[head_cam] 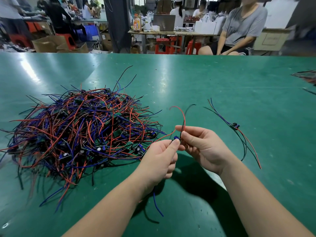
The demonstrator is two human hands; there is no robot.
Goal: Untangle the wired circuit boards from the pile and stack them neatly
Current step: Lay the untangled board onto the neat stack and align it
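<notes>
— The hands?
— The left hand [159, 159] pinches a small wired board [176, 138], mostly hidden, blue I think. The right hand [203, 147] pinches its red and black wires [184, 117] just above.
— And around them?
— The tangled pile [82, 130] lies left on the green bench [205, 79]. One separate board [236, 125] lies right, well apart.

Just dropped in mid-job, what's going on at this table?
Over the green table, a person's left hand pinches a small blue board while the right hand pinches its red and black wires just above. The tangled pile lies to the left. One freed board lies alone on the right, wires spread; no stack yet.
</notes>
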